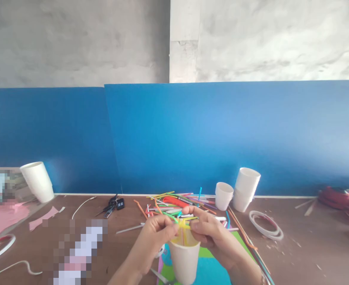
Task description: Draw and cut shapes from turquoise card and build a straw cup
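Note:
A white paper cup (184, 261) stands upright close in front of me, with thin yellow strips reaching down into it. Over its rim, my left hand (161, 231) pinches a bent yellow straw (182, 224) at the left. My right hand (208, 229) has its thumb and fingers closed on the same straw from the other side. A green straw (170, 215) shows just beyond the left fingers. The exact ends of the yellow straw are hidden by the fingers.
Loose colored straws (177, 201) lie heaped behind the cup. Colored sheets (212, 269) and scissors (161, 277) lie beneath and beside it. Around are a small cup (224, 196), stacked cups (247, 190), a tape ring (266, 225), keys (114, 205) and a blue partition (222, 134).

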`<state>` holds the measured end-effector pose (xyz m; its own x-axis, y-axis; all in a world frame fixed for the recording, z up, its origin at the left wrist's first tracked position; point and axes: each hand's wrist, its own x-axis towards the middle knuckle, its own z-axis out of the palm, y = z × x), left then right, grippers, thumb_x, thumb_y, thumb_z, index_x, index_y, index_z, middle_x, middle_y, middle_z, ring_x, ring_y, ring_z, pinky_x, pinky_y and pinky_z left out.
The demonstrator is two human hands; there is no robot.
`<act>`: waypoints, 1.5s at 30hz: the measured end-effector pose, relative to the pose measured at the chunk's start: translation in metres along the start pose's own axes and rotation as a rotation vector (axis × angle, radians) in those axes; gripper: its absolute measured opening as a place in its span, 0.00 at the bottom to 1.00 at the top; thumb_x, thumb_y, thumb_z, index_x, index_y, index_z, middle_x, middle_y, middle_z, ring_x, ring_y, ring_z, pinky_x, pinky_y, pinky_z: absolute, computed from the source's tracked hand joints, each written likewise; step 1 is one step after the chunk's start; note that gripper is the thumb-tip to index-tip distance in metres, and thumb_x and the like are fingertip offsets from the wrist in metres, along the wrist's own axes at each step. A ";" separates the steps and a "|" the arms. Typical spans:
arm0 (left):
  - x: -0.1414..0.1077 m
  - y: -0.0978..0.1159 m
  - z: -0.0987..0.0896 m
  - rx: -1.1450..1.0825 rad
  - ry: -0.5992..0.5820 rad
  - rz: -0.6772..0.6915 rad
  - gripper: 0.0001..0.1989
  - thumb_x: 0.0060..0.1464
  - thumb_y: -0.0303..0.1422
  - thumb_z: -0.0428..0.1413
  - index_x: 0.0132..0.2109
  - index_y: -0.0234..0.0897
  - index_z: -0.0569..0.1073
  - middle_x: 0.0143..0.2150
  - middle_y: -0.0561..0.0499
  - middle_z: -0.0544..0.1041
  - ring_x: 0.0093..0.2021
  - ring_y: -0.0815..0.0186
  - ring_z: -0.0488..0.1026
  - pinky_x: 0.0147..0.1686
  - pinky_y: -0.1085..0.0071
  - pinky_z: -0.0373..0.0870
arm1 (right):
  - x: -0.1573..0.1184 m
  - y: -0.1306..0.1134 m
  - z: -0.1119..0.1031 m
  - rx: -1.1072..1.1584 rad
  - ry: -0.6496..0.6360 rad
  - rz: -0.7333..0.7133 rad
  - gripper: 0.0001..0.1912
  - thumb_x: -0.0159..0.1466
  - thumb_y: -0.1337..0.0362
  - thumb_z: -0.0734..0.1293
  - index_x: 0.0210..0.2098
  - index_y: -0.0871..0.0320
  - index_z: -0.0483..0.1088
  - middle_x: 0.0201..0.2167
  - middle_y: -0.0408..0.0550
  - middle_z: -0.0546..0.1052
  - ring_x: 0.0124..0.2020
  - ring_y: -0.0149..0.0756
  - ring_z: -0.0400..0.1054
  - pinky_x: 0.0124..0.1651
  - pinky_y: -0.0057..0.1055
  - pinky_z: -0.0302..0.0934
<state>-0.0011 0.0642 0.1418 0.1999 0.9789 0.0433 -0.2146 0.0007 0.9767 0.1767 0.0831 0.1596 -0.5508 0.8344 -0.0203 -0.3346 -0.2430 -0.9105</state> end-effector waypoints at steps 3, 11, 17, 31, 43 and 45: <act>-0.003 0.001 0.003 0.025 0.001 0.029 0.20 0.43 0.44 0.62 0.20 0.36 0.62 0.19 0.58 0.60 0.22 0.73 0.54 0.24 0.74 0.50 | -0.002 0.001 0.007 0.001 0.016 -0.014 0.15 0.51 0.66 0.69 0.39 0.56 0.68 0.14 0.32 0.53 0.18 0.23 0.37 0.21 0.24 0.34; -0.012 0.010 0.010 0.088 0.048 0.018 0.21 0.40 0.44 0.63 0.20 0.37 0.61 0.18 0.60 0.57 0.21 0.74 0.50 0.22 0.75 0.45 | 0.000 0.005 0.017 -0.048 0.065 0.040 0.15 0.49 0.67 0.67 0.37 0.57 0.67 0.11 0.30 0.51 0.15 0.22 0.36 0.19 0.25 0.30; -0.007 0.013 0.004 -0.029 0.035 0.002 0.16 0.47 0.42 0.59 0.23 0.36 0.65 0.23 0.55 0.66 0.26 0.71 0.59 0.28 0.74 0.55 | -0.003 0.002 0.010 -0.075 0.175 -0.059 0.10 0.57 0.60 0.67 0.38 0.56 0.69 0.17 0.37 0.65 0.17 0.23 0.41 0.20 0.26 0.34; -0.004 0.009 -0.002 -0.277 0.031 0.200 0.27 0.51 0.49 0.55 0.56 0.44 0.66 0.60 0.46 0.64 0.59 0.54 0.58 0.52 0.63 0.57 | 0.002 0.001 0.006 -0.148 0.301 -0.310 0.14 0.61 0.53 0.65 0.37 0.57 0.72 0.31 0.46 0.73 0.21 0.24 0.56 0.23 0.24 0.48; 0.001 -0.003 0.009 -0.182 -0.014 0.022 0.29 0.40 0.44 0.64 0.50 0.37 0.72 0.41 0.45 0.76 0.42 0.55 0.70 0.38 0.65 0.63 | 0.007 0.002 0.000 -0.185 0.352 -0.270 0.22 0.61 0.49 0.64 0.47 0.57 0.70 0.18 0.39 0.65 0.18 0.26 0.49 0.21 0.26 0.43; 0.001 -0.003 0.009 -0.204 0.023 0.014 0.30 0.40 0.43 0.65 0.50 0.36 0.71 0.41 0.44 0.76 0.40 0.56 0.71 0.38 0.66 0.63 | 0.009 0.003 -0.002 -0.274 0.372 -0.247 0.22 0.60 0.48 0.64 0.46 0.56 0.71 0.19 0.39 0.64 0.18 0.26 0.49 0.22 0.26 0.42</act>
<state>0.0082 0.0633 0.1403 0.1740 0.9835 0.0499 -0.4072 0.0257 0.9130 0.1724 0.0906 0.1560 -0.1558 0.9818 0.1085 -0.1805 0.0796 -0.9803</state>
